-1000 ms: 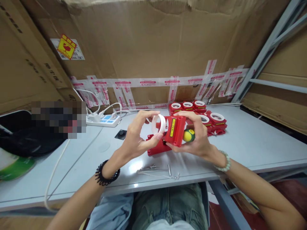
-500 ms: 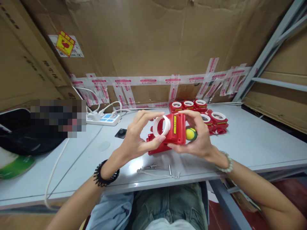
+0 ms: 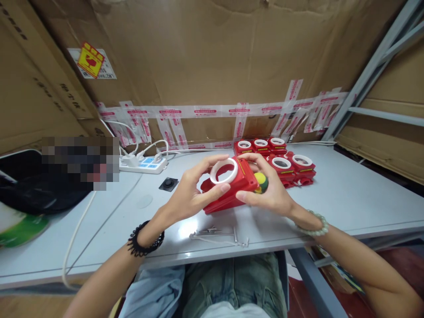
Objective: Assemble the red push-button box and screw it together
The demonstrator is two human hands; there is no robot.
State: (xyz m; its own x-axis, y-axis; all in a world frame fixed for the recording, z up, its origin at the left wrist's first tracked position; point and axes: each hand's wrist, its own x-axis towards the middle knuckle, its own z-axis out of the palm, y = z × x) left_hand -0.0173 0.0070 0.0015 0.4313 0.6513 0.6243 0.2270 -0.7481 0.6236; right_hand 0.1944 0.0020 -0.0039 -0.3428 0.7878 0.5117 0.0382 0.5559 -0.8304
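Observation:
Between my hands is a red housing (image 3: 244, 180) with a yellow label strip, tilted over another red part (image 3: 218, 204) on the table. A white ring (image 3: 212, 173) surrounds its round opening. My left hand (image 3: 195, 187) grips the ring side, thumb in front and fingers behind. My right hand (image 3: 269, 187) is curved around the right end, thumb at the lower front corner and fingers at the top. Against that end, inside my right hand, sits a yellow and green ball-like object (image 3: 261, 182).
Several red units with white rings (image 3: 302, 161) stand at the back right. A power strip (image 3: 144, 165) with plugs and a small black square piece (image 3: 168, 184) lie left. Metal rods (image 3: 215, 233) are near the front edge. A black bag (image 3: 29, 190) sits far left.
The red housing has tipped and lowered onto the red part beneath, its ring now facing more upward. My hands have turned with it, and the ball-like object has shifted slightly left.

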